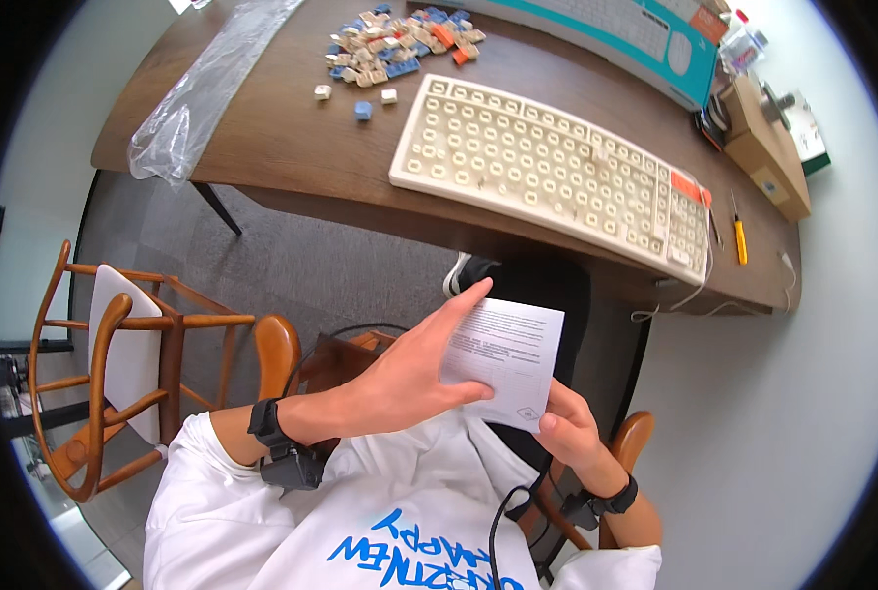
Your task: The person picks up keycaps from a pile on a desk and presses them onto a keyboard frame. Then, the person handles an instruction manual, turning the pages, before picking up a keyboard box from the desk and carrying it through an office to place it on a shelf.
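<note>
A small white printed leaflet [506, 356] is held up over my lap, off the near edge of the table. My left hand [421, 364] grips its left side, thumb across the front and fingers partly hidden behind. At the lower right corner, my right hand [569, 428] pinches the paper between thumb and fingers. On the table beyond lies a white keyboard [547, 167] with its keycaps off and the switches bare. Loose beige, blue and orange keycaps [400, 41] are heaped to its upper left, with a few lying apart.
A crumpled clear plastic bag [198, 103] hangs over the table's left edge. A teal keyboard box [606, 39] stands at the back. A yellow-handled screwdriver [740, 241] and a brown cardboard box [765, 147] are at the right. A wooden chair [129, 364] stands at left.
</note>
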